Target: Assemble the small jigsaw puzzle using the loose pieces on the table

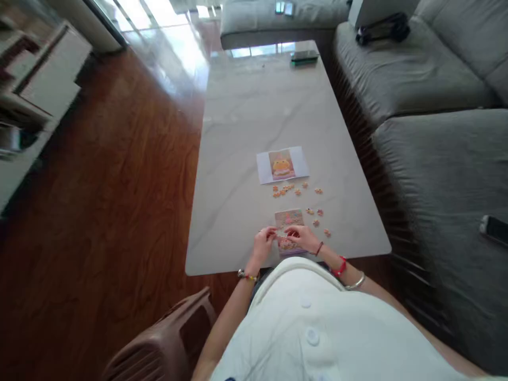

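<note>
A partly assembled jigsaw puzzle [289,216] lies at the near edge of the white table, with a pale gap across its middle. My left hand [265,242] is at the puzzle's left edge, its fingers pinched together; what they hold, if anything, is too small to make out. Over the right side of the gap, my right hand [301,238] has its fingertips closed and pointing down. Whatever is between them is hidden. Loose orange jigsaw pieces [282,191] lie beyond the puzzle, and several pinkish pieces [316,223] are scattered to its right.
A printed sheet [264,168] with an orange figure lies beyond the pieces. A dark flat object [304,57] rests at the table's [230,211] far end. Grey sofas [448,153] line the right and far sides. A brown plastic stool [166,333] stands at lower left.
</note>
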